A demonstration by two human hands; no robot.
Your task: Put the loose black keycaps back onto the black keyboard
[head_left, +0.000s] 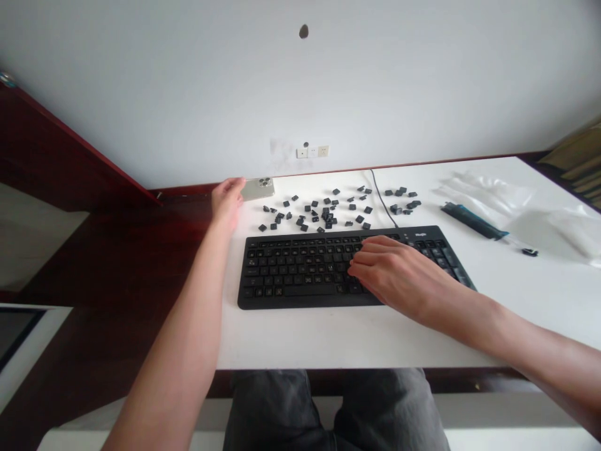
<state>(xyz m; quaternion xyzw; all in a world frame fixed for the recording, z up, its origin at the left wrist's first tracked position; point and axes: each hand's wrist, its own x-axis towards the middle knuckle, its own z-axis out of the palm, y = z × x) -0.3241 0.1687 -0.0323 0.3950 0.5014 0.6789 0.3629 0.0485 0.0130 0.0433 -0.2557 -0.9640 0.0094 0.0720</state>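
Note:
My left hand (228, 199) is closed on the left end of a smartphone (257, 188) at the table's far left corner. The phone's light back and camera lenses face up. A black keyboard (291, 274) lies in front of me, with some key spots bare of caps. Over its right-middle part rests my right hand (387, 269), fingers bent and pressed together at the keys. Whatever its fingertips pinch, if anything, is hidden. Many loose black keycaps (325, 215) are scattered behind the keyboard.
A cable (382, 197) runs from the keyboard toward the wall. On the right of the white table (347, 341) lie a dark brush-like tool (474, 221), a small black piece (530, 252) and clear plastic bags (488, 194). Wall sockets (313, 152) sit behind.

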